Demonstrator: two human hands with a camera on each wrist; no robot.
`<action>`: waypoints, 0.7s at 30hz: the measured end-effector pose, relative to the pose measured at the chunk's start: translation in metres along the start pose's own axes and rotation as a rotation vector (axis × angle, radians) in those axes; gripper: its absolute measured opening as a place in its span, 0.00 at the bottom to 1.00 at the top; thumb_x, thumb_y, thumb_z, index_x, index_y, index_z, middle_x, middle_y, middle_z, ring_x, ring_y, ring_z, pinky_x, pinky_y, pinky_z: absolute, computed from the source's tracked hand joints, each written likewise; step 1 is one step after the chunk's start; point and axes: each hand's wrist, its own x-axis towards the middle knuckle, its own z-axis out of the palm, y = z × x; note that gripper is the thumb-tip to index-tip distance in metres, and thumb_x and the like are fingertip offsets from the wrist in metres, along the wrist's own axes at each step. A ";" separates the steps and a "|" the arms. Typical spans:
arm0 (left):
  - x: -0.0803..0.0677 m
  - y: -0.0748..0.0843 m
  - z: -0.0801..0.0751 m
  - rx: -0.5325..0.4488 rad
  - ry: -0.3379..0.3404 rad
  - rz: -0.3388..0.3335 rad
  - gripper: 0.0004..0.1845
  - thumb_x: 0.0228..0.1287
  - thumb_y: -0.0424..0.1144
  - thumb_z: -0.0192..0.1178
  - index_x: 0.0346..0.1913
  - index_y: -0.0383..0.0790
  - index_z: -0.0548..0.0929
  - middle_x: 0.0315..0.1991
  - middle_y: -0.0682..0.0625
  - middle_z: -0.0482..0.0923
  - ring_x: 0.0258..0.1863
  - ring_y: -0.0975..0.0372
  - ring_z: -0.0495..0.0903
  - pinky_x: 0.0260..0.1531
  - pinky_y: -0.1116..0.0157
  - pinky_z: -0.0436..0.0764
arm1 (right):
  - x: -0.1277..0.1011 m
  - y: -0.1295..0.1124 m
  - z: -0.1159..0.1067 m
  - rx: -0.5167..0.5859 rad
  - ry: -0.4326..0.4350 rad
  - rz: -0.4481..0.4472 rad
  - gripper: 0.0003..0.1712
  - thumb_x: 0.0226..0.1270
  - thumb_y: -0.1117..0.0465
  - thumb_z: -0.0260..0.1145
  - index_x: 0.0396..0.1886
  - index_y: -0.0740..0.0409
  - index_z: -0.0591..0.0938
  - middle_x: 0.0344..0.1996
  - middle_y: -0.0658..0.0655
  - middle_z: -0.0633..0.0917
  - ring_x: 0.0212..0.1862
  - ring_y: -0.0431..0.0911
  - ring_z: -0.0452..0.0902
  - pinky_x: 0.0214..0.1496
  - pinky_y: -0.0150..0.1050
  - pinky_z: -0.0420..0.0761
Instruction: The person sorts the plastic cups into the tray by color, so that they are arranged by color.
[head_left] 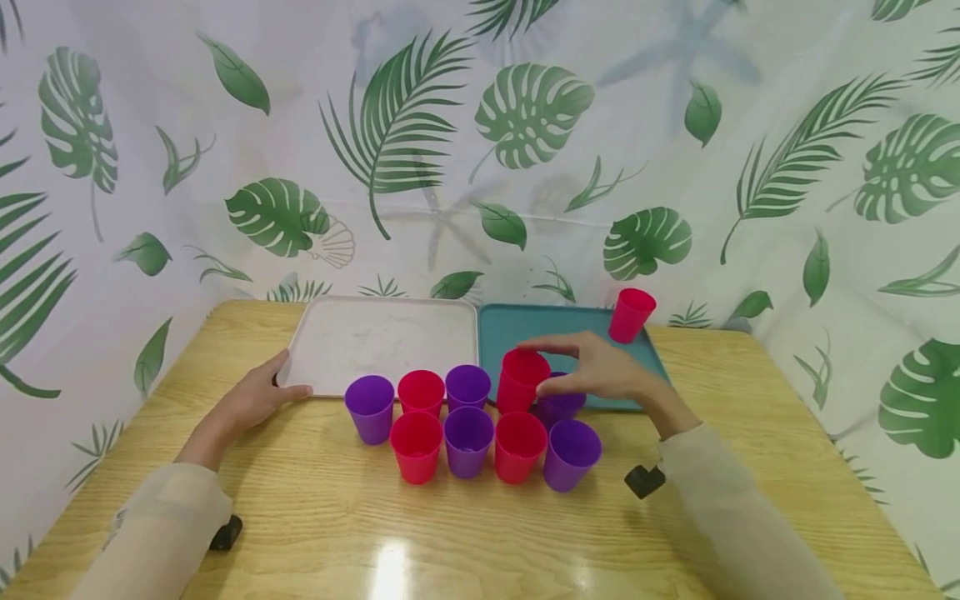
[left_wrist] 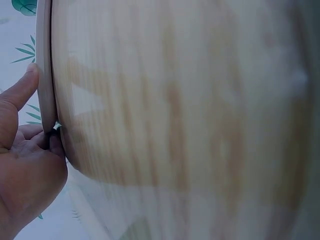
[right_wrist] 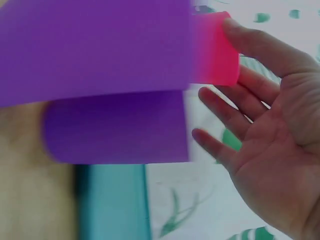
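Observation:
My right hand [head_left: 600, 367] holds a red cup [head_left: 517, 385] near its rim, with thumb and fingers at opposite sides. That cup's rim stands higher than those of the neighbouring cups. In the right wrist view, the thumb touches the red cup [right_wrist: 220, 50], and purple cups [right_wrist: 117, 129] hide part of it. My left hand [head_left: 258, 392] grips the near left corner of the white tray [head_left: 296, 367]. The left wrist view shows the thumb at the tray's edge [left_wrist: 45, 75] and the fingers curled at its corner.
Several red and purple cups stand upright in two rows, including a purple cup [head_left: 370, 412] at the left end. A teal tray [head_left: 495, 329] adjoins the white one, with a red cup [head_left: 632, 317] at its far right corner. Everything rests on a wooden table [head_left: 337, 525].

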 end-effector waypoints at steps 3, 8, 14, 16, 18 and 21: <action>0.000 0.000 0.000 -0.013 0.002 -0.001 0.52 0.76 0.48 0.62 0.81 0.28 0.35 0.80 0.27 0.32 0.79 0.34 0.33 0.76 0.37 0.40 | -0.001 -0.009 -0.014 0.079 0.041 -0.034 0.38 0.64 0.57 0.77 0.74 0.54 0.76 0.69 0.53 0.79 0.73 0.53 0.70 0.73 0.56 0.71; -0.001 0.001 0.001 -0.027 -0.004 0.001 0.52 0.76 0.47 0.61 0.81 0.28 0.35 0.80 0.27 0.32 0.79 0.34 0.33 0.76 0.37 0.40 | 0.001 -0.019 -0.034 0.132 0.114 -0.085 0.39 0.66 0.62 0.76 0.76 0.56 0.73 0.68 0.55 0.79 0.72 0.52 0.72 0.69 0.40 0.76; -0.003 0.003 0.001 -0.006 -0.005 -0.013 0.52 0.76 0.48 0.61 0.81 0.28 0.35 0.80 0.27 0.32 0.79 0.34 0.34 0.76 0.37 0.41 | 0.004 -0.027 -0.056 0.184 0.216 -0.126 0.39 0.67 0.67 0.74 0.76 0.60 0.72 0.68 0.61 0.79 0.69 0.53 0.76 0.61 0.35 0.82; -0.003 0.004 0.000 0.002 -0.004 -0.015 0.52 0.77 0.48 0.61 0.81 0.28 0.35 0.80 0.27 0.32 0.79 0.34 0.34 0.76 0.37 0.41 | 0.005 -0.027 -0.062 0.182 0.261 -0.122 0.38 0.67 0.67 0.74 0.76 0.61 0.72 0.69 0.61 0.78 0.69 0.53 0.75 0.60 0.34 0.82; -0.004 0.004 0.000 0.008 -0.004 -0.014 0.52 0.77 0.48 0.61 0.80 0.28 0.35 0.80 0.27 0.32 0.79 0.34 0.35 0.76 0.37 0.41 | 0.005 -0.027 -0.068 0.160 0.314 -0.101 0.38 0.68 0.66 0.74 0.76 0.60 0.71 0.69 0.61 0.78 0.69 0.53 0.75 0.59 0.32 0.83; -0.004 0.005 0.000 0.010 -0.005 -0.013 0.52 0.77 0.48 0.61 0.80 0.28 0.35 0.80 0.27 0.32 0.79 0.34 0.35 0.76 0.37 0.41 | 0.006 -0.022 -0.075 0.110 0.409 -0.044 0.39 0.69 0.62 0.74 0.77 0.57 0.70 0.71 0.60 0.76 0.70 0.53 0.74 0.58 0.28 0.81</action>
